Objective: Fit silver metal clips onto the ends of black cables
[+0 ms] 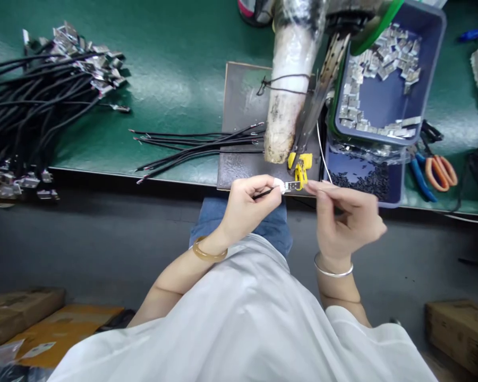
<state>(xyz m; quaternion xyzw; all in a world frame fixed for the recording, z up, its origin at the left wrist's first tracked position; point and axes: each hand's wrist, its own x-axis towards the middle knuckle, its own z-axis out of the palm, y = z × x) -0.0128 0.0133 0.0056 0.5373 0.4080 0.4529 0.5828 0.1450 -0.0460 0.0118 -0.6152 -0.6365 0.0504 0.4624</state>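
Note:
My left hand (pixel 255 204) is closed in a pinch on a black cable (pixel 263 194) with a flat metal USB plug (pixel 292 185) at its tip. A white cover wraps one of its fingertips. The plug touches a yellow clamp-like fixture (pixel 301 171) at the table edge. Just right of the fixture, my right hand (pixel 348 215) is pinched, thumb against index finger. Whatever lies between those fingers is too small or hidden to make out. A thin white wire (pixel 322 148) runs down behind this hand.
Several loose black cables (pixel 195 140) lie left of a wrapped white tube (pixel 284 101). A heap of plugged cables (pixel 51 101) covers the far left. Right stand a blue bin (pixel 432 69) of metal shells and a lower bin (pixel 400 185) of black pieces, beside orange-handled scissors (pixel 442 172).

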